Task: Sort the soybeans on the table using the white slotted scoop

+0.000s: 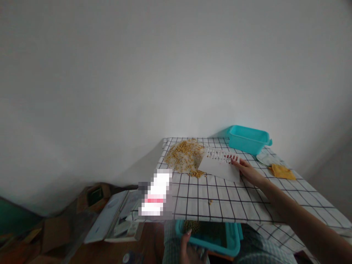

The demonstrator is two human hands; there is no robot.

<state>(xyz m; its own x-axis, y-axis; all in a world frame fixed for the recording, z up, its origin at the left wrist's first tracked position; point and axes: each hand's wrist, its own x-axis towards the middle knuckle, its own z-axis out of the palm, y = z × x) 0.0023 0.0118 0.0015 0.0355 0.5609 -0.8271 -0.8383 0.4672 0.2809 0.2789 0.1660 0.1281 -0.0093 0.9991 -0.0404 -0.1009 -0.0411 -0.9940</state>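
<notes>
My right hand (247,169) reaches over the checked tablecloth (220,198) and grips the right edge of a white slotted scraper board (220,165). The board's far edge lies against a heap of yellow beans (185,156) mixed with pale grains at the table's far left. My left hand (189,251) is below the table's near edge, its fingers curled on the rim of a turquoise tray (233,249) that holds some beans. One stray bean (210,201) lies on the cloth near the front.
A second turquoise tub (247,139) stands at the table's far right corner by the grey wall. A yellow cloth (282,171) and a pale bag lie to the right. Cardboard boxes and papers (110,220) clutter the floor at left.
</notes>
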